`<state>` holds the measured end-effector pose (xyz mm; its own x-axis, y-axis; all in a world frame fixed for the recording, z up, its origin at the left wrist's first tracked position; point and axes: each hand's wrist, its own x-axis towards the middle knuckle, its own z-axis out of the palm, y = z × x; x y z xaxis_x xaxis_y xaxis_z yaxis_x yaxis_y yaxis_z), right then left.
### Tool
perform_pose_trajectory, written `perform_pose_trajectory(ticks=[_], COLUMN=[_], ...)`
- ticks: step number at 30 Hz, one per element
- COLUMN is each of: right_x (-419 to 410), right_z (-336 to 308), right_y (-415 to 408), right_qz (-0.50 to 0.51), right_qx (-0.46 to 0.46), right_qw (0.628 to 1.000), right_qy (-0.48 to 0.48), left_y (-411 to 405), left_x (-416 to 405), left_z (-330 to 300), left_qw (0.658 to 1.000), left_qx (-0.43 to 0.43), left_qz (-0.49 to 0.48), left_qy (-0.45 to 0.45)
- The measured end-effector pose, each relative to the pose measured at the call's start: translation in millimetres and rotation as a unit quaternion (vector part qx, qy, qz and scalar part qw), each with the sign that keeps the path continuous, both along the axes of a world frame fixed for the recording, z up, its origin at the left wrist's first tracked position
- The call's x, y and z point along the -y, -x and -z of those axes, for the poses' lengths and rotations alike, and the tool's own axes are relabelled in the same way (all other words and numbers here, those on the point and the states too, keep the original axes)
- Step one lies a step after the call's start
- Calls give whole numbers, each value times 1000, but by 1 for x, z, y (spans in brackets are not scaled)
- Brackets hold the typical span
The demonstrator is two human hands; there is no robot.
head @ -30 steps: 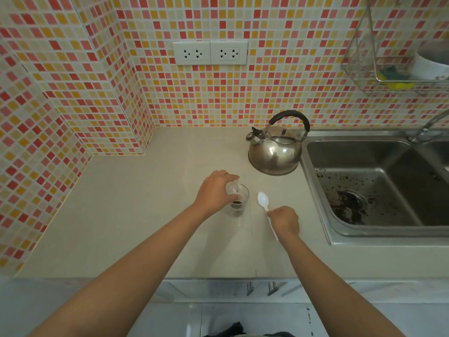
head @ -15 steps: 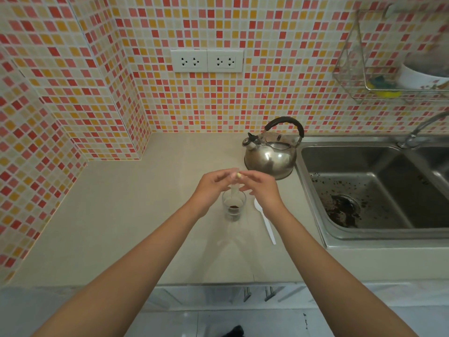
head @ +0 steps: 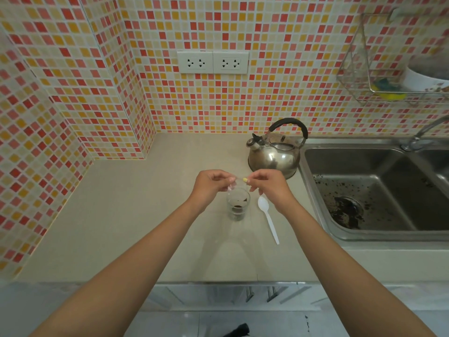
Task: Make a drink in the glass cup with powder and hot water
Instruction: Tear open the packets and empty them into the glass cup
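Above the cup (head: 237, 207), left hand (head: 211, 186) and right hand (head: 268, 184) pinching a small clear packet (head: 234, 184) (apparently emptied), dark powder already in the cup, spoon (head: 267, 218) just right, kettle (head: 275, 152) behind, hot water not yet poured.

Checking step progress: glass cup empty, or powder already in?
Powder in, no water visible. The upright glass cup shows a dark heap at its bottom; both hands hold a small clear packet above it.

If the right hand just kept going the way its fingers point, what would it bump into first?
Probably the left hand: the right hand points leftward at it, and both pinch a small clear packet above the glass cup. Depth is unclear.
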<state>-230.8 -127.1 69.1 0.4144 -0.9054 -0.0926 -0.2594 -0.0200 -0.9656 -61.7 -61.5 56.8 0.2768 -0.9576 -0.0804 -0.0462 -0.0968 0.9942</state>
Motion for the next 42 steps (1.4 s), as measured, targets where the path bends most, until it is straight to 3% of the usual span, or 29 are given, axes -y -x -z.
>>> perform_pose_trajectory(ticks=[16, 22, 29, 42], right_x=[1, 5, -1, -3], right_z=[-5, -6, -6, -1], right_y=[-6, -6, -12, -11], right_qz=[-57, -56, -67, -27], right_qx=[-91, -141, -175, -163], right_qw=[990, 979, 968, 972], right_qy=[97, 134, 169, 169], left_y=[8, 11, 14, 12], left_x=[9, 12, 14, 13], left_z=[-11, -12, -16, -14], left_qw=[978, 976, 963, 965], left_qx=[209, 216, 269, 260], left_qz=[-11, 34, 18, 24], left_qy=[10, -3, -2, 6])
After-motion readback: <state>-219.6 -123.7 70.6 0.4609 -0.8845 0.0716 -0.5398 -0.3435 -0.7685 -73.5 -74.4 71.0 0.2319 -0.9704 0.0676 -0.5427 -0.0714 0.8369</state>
